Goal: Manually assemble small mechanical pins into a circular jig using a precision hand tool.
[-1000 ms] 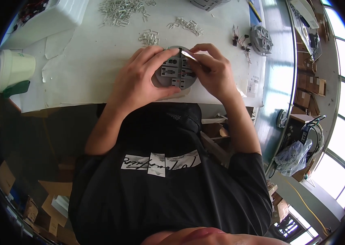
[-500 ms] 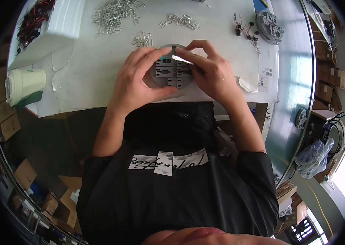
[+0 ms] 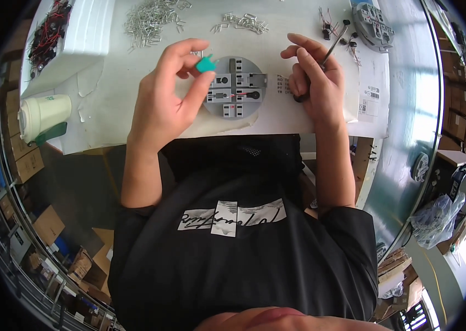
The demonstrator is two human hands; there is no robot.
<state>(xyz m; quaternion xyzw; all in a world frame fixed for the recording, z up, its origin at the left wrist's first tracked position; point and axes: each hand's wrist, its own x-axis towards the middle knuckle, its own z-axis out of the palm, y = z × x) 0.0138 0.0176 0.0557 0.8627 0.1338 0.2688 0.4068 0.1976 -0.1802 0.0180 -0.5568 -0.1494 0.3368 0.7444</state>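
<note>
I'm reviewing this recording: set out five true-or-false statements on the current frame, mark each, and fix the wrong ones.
1. A slim tool is in the right hand. True.
2. The small green piece lies on the table. False: the left hand holds it.
3. Loose metal clips lie beyond the round grey unit. True.
4. The pale tub is at the table's right end. False: it is at the left.
5. The white box holds parts with red wires. True.
</note>
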